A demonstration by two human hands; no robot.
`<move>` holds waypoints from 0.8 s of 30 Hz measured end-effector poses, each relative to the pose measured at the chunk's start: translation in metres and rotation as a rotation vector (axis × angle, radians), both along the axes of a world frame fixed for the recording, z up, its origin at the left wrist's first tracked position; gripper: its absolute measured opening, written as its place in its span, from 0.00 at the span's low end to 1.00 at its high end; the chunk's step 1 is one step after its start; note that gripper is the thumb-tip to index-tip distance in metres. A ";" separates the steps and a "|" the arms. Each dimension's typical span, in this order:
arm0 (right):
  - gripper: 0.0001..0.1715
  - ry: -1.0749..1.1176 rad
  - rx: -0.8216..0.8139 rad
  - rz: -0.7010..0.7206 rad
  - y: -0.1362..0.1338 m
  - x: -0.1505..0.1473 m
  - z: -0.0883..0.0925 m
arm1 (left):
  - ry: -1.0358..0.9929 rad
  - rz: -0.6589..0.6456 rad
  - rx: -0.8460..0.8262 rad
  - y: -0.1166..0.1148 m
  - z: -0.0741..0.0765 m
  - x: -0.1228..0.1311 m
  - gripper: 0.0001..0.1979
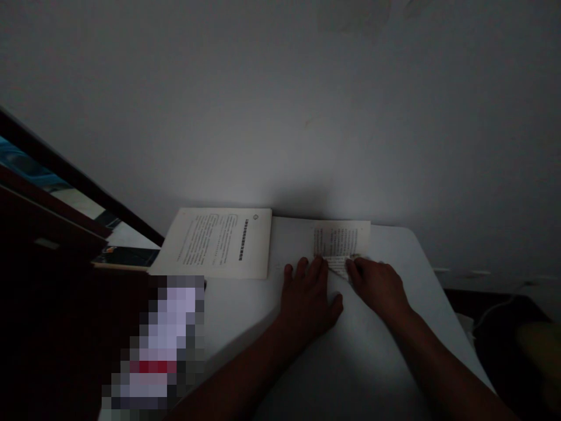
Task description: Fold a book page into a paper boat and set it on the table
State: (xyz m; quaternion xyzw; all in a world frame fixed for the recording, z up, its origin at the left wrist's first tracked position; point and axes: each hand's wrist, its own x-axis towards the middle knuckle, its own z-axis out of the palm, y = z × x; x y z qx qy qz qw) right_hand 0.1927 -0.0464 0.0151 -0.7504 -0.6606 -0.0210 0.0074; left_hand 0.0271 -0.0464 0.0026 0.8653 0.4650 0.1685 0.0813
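A small printed sheet of paper [342, 241] lies on the white table [350, 362] near the wall, its near edge folded up. My left hand [309, 295] lies flat on the table with fingers stretched out, fingertips at the sheet's near left corner. My right hand [377, 286] has its fingers curled on the folded near edge of the sheet, pressing or pinching it.
A larger printed booklet [217, 242] lies to the left on the table. A dark wooden frame and furniture [52, 234] stand at the left. A blurred patch [162, 345] covers something at the lower left. The wall [307, 105] rises right behind the table.
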 end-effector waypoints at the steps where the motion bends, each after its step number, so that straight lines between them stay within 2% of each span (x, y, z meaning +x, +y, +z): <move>1: 0.24 -0.001 0.000 0.001 0.000 0.000 0.000 | 0.004 0.001 -0.004 0.000 0.000 0.000 0.30; 9: 0.24 0.003 -0.010 -0.004 0.000 0.000 0.000 | 0.035 0.019 -0.038 -0.001 -0.001 -0.002 0.32; 24: 0.25 0.003 -0.002 -0.003 -0.001 0.000 -0.001 | 0.032 0.002 0.007 0.002 -0.003 -0.006 0.32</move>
